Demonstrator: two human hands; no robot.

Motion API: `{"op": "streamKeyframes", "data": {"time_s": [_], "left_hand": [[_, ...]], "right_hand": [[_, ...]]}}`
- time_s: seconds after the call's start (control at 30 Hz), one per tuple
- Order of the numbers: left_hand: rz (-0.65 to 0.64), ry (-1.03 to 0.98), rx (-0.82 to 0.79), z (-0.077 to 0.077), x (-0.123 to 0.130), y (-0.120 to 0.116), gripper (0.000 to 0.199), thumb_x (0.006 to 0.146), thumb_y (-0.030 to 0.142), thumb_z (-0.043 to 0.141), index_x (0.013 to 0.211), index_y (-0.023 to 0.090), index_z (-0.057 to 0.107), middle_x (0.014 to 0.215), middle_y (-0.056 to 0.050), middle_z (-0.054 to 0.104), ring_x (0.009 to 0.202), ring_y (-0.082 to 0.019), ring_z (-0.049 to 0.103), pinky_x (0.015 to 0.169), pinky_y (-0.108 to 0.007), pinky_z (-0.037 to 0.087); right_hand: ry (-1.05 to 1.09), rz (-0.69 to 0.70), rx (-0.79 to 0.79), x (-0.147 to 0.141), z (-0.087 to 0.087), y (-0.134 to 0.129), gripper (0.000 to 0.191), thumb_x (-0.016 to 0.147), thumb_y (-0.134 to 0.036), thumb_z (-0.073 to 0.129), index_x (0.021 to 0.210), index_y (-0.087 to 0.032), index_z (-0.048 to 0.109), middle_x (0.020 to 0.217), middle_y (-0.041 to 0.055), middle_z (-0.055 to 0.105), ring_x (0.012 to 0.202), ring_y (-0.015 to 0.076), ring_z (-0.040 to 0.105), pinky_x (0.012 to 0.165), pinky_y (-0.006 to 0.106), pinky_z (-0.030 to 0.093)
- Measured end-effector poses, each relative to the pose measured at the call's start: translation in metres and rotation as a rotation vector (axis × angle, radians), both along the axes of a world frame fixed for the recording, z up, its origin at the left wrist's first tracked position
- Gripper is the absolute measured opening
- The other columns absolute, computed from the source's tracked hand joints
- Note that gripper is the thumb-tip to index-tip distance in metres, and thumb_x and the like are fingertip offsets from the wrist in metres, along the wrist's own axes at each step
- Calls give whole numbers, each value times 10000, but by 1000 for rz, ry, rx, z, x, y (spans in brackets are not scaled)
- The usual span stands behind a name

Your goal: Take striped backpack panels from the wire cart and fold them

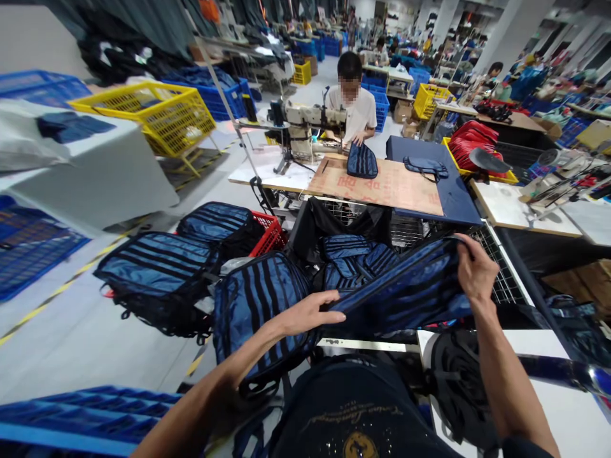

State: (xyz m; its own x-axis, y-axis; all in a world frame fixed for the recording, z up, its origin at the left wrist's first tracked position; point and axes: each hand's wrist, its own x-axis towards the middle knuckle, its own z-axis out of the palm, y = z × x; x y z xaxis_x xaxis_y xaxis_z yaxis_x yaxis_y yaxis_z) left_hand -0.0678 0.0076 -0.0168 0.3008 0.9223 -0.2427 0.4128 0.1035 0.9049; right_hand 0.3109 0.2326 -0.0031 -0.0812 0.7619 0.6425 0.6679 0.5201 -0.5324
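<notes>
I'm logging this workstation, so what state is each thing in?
Striped blue piece: held up, slanted
Right hand: closed on its upper end
Left hand: at its lower end, grip unclear
Black-lined bin: open, holding blue pieces
Red crate: partly covered by bags
Sewing machine: running or stopped, cannot tell

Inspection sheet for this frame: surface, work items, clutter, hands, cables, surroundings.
Surface: black-lined mesh bin ahead; white tabletop at right.
Work items: blue striped piece held over the bin; similar pieces inside.
Clutter: three blue-and-black bags at left, near a red crate; black item on the tabletop.
Hands: right grips the piece's upper corner; left at its other end, grip unclear.
Cables: nothing seen near the hands.
Surroundings: person at a sewing machine opposite; yellow crate, striped floor tape at left.
</notes>
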Motion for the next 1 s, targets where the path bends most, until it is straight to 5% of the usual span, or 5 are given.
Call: {"op": "streamKeyframes", "data": {"time_s": [0.2, 0.43, 0.7, 0.83, 1.0], "left_hand": [[172, 49, 224, -18, -12, 3, 254, 1009, 471, 669, 1035, 219, 673, 976, -13, 669, 896, -201, 624, 804, -306, 507], [529, 944, 818, -6, -83, 64, 330, 1071, 136, 413, 1174, 227, 713, 917, -87, 653, 837, -229, 664, 707, -322, 508], [-24, 806, 1150, 24, 27, 54, 286, 1097, 223, 464, 1229, 330, 694, 768, -8, 606, 671, -162, 604, 556, -310, 407], [-32, 582, 991, 25, 58, 55, 186, 1094, 366, 564, 1156, 261, 704, 890, -40, 675, 806, -192, 634, 654, -313, 455], [-52, 28, 290, 22, 1, 36, 440, 970, 628, 729, 877, 215, 610, 813, 16, 595, 761, -176, 570, 682, -290, 428]], "right_hand": [[116, -81, -129, 27, -9, 12, 492, 1033, -574, 590, 1254, -196, 815, 1185, 122, 834, 1112, 297, 776, 1047, 442, 586], [39, 68, -337, 31, -18, -15, 504, 1002, -669, 611, 1135, -216, 787, 1022, 101, 807, 990, 317, 751, 947, 485, 604], [-293, 657, -354, -26, -21, -87, 500, 1025, -391, 700, 1518, -331, 643, 1462, 82, 734, 1323, 323, 716, 1113, 503, 602], [-180, 662, -221, -69, -29, -109, 618, 1012, -191, 572, 1614, -334, 576, 1449, 58, 752, 1243, 269, 776, 1034, 405, 652], [31, 294, -246, -43, -19, -80, 441, 1049, -370, 637, 1479, -309, 710, 1441, 67, 755, 1326, 307, 723, 1131, 503, 593]]}}
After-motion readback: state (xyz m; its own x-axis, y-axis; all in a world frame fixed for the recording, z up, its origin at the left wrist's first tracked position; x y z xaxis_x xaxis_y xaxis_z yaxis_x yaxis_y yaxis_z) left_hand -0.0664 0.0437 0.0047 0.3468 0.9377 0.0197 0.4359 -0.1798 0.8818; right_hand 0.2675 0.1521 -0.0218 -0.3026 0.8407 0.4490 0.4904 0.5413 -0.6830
